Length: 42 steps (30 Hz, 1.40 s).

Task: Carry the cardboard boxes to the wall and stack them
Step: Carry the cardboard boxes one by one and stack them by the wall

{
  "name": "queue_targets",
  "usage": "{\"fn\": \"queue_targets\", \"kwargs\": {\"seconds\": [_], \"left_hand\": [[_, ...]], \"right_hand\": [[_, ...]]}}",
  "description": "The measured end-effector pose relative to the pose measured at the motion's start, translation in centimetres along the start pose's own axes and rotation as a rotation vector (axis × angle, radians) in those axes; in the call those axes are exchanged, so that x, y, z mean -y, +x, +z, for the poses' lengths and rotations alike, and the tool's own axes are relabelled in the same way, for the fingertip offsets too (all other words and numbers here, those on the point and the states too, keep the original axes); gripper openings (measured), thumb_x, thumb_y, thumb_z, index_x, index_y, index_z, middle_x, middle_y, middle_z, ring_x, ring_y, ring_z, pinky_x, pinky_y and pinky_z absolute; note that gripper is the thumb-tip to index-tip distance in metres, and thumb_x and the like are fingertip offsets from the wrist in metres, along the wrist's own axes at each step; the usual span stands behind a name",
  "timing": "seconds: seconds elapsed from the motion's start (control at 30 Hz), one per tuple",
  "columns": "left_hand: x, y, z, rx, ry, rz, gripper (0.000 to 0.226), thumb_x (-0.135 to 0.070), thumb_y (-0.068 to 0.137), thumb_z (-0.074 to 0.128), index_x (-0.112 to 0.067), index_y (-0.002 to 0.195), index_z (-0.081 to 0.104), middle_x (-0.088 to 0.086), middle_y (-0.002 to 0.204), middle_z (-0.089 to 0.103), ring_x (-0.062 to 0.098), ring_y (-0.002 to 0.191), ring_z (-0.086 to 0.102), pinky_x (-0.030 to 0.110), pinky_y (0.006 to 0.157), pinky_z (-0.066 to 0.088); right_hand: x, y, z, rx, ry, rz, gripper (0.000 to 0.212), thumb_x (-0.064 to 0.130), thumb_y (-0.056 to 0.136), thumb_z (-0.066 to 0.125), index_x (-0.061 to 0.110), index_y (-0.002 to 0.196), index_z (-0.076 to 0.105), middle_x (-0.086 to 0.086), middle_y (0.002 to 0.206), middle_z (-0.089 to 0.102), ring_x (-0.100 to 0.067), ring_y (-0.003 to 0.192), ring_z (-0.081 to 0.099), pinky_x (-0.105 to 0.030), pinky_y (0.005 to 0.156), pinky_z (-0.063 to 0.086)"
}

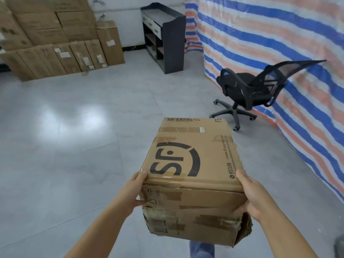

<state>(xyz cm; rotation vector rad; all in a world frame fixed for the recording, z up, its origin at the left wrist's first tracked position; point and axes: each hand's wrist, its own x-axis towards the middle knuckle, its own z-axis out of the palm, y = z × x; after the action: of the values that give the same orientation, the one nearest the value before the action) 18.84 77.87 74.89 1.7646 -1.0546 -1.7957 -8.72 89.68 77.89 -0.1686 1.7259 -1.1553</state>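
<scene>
Two hands' grip (189,194) on cardboard box (193,157) near end

The underside and far face of the cardboard box (193,164) are hidden, as are the fingers of the left hand (133,192) and right hand (251,198) behind its sides. Labels on the stacked boxes (55,34) are too small to read, and the stack is cut off at the top and left edges. A grey object (339,246) at the lower right edge is blurred and cannot be identified.
</scene>
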Motion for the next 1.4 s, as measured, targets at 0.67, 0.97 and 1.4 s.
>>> {"fn": "queue_targets", "kwargs": {"seconds": [0.67, 0.97, 1.4], "left_hand": [[-16.8, 21.1, 5.8, -0.228, -0.234, -0.100, 0.032, -0.039, 0.098, 0.043, -0.021, 0.121, 0.056, 0.006, 0.109, 0.052, 0.021, 0.103, 0.048, 0.038, 0.075, 0.054], [-30.3, 34.1, -2.5, -0.220, -0.212, -0.011, 0.024, -0.032, 0.097, 0.045, -0.023, 0.116, 0.056, 0.007, 0.112, 0.054, 0.019, 0.100, 0.052, 0.044, 0.085, 0.052], [-44.9, 49.9, -8.1, -0.285, -0.273, -0.008, 0.023, -0.028, 0.096, 0.048, -0.022, 0.116, 0.059, 0.006, 0.107, 0.053, 0.017, 0.094, 0.050, 0.047, 0.089, 0.052]], "right_hand": [[24.0, 26.1, 11.1, 0.198, -0.300, -0.025, 0.028, 0.040, 0.101, 0.037, 0.027, 0.120, 0.054, 0.006, 0.096, 0.060, -0.024, 0.091, 0.057, -0.062, 0.082, 0.048], [33.6, 36.5, 26.1, 0.219, -0.298, -0.036, 0.044, 0.046, 0.099, 0.040, 0.021, 0.132, 0.054, -0.008, 0.128, 0.058, -0.039, 0.114, 0.053, -0.069, 0.080, 0.045], [46.5, 50.2, 41.0, 0.278, -0.360, -0.073, 0.042, 0.046, 0.099, 0.039, 0.024, 0.132, 0.053, -0.007, 0.128, 0.055, -0.040, 0.111, 0.054, -0.054, 0.059, 0.052]]}}
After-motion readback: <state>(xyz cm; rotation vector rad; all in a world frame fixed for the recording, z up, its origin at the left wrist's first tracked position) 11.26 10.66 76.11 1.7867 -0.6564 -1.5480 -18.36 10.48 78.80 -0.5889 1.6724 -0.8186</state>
